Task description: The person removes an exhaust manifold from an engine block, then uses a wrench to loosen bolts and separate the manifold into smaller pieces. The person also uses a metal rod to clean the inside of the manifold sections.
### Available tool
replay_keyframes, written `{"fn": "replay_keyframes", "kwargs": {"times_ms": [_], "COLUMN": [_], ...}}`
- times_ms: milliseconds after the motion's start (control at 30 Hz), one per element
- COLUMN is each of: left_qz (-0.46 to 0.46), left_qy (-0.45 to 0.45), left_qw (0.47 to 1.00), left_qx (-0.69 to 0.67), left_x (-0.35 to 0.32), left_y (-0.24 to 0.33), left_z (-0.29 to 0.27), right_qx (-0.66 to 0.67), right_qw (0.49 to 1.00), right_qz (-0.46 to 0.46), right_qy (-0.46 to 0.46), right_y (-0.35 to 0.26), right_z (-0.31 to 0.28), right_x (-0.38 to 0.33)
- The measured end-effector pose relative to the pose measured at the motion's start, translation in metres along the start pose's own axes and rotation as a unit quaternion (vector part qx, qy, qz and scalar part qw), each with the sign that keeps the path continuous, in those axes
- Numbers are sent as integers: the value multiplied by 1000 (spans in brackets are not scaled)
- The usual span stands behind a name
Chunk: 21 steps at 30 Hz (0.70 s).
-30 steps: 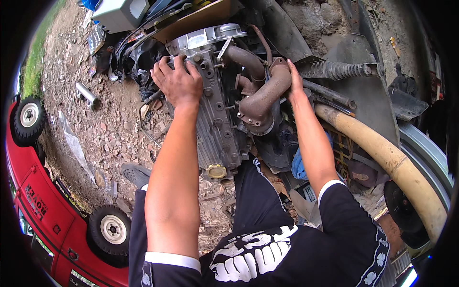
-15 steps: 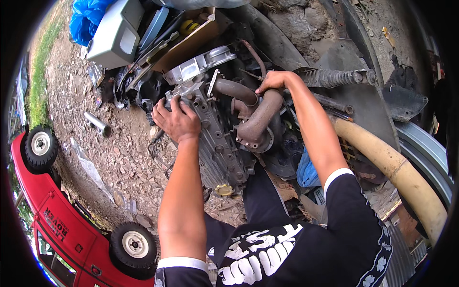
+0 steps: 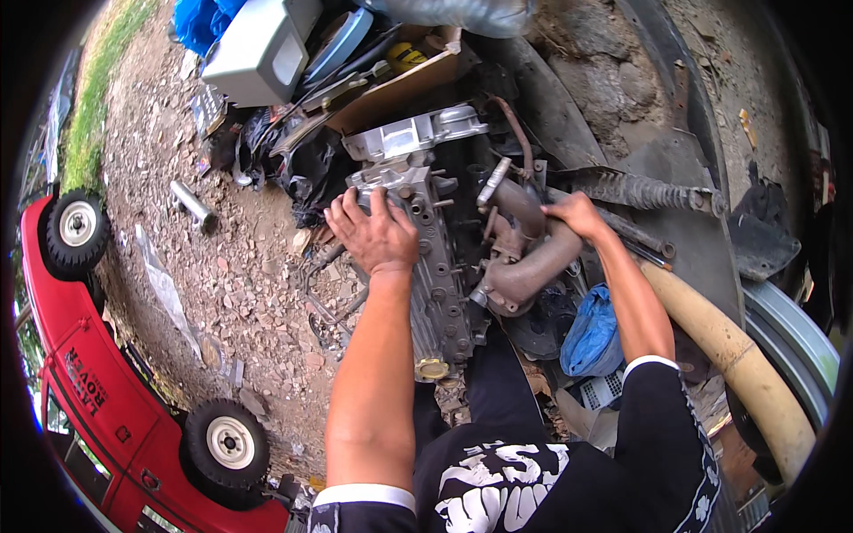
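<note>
A grey engine (image 3: 428, 266) stands in front of me, with a yellowish cap (image 3: 433, 369) at its near end and a silver metal housing (image 3: 413, 133) at its far end. My left hand (image 3: 378, 233) lies on the engine's upper left edge, fingers spread and draped over it. To the engine's right is a rusty exhaust manifold (image 3: 538, 271) with thick curved pipes. My right hand (image 3: 579, 216) is closed around its upper pipe; some fingers are hidden behind it. The manifold's flange (image 3: 493, 184) is apart from the engine's side, with a dark gap between.
A cardboard box (image 3: 400, 89) of parts and a white plastic case (image 3: 262, 53) sit beyond the engine. On the right lie a ribbed strut (image 3: 653, 189), a yellowish pipe (image 3: 711, 324) and a blue bag (image 3: 593, 338). A metal tube (image 3: 193, 206) rests on gravel; a red vehicle (image 3: 98, 373) stands left.
The manifold has come away to the right from the engine's side in my right hand, and its flange has tilted. My left hand stays on the engine. The whole view has shifted.
</note>
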State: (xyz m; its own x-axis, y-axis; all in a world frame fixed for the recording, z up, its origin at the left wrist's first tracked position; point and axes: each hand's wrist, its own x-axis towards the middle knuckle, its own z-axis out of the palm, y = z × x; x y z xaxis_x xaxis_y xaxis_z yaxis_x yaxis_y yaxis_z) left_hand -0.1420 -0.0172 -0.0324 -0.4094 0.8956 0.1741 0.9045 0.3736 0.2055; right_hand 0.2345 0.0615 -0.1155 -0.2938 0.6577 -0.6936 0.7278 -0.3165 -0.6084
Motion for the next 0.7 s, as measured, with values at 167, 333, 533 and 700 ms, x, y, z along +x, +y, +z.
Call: {"fn": "replay_keyframes", "kwargs": {"times_ms": [167, 333, 533, 700], "left_qz": [1, 2, 4, -7], "left_qy": [-12, -14, 16, 29], "left_qw": [999, 1000, 1000, 996], "left_qx": [30, 13, -23, -89], "left_x": [5, 4, 1, -5], "left_y": [-2, 1, 0, -13], "left_z": [-14, -7, -5, -5], "right_qx": [170, 134, 192, -20], "right_qw": [976, 975, 943, 949], "right_qz": [106, 104, 79, 145], "right_qy": [83, 144, 259, 278], "right_y": [-4, -29, -85, -120], "right_z": [17, 36, 140, 163], "right_x": [-93, -158, -253, -316]}}
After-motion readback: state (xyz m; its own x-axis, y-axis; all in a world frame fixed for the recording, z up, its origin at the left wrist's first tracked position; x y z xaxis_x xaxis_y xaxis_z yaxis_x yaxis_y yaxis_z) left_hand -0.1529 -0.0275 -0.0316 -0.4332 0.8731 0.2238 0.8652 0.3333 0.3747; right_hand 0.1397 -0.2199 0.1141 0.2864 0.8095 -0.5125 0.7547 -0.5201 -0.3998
